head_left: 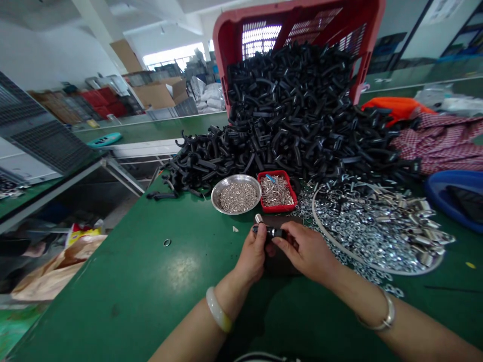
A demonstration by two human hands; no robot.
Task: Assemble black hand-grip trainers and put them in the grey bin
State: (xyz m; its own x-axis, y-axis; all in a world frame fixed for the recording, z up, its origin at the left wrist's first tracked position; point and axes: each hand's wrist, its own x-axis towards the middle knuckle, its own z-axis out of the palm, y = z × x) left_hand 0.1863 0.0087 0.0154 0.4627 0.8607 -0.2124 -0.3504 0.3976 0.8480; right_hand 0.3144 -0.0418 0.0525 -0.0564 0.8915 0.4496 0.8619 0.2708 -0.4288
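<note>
In front of me, my left hand (253, 251) is closed around a black plastic handle (277, 233) that shows a bright metal band. A silver threaded metal piece (258, 218) sticks up beside my left thumb. Thumb and fingers of my right hand (307, 249) pinch the other end of the black handle; fingers partly hide it. Under both hands lies a dark flat pad (283, 266). Just beyond are a steel bowl (216, 200) of tiny metal parts and a red tray (278, 208) of small pins or screws.
Behind lies a big heap of black handles (264, 136), spilling from a tipped red crate (221, 55). To the right, a round tray (411, 273) holds shiny washers and threaded metal parts, near a blue basin (433, 183). One ring (167, 242) lies on the green table (143, 291).
</note>
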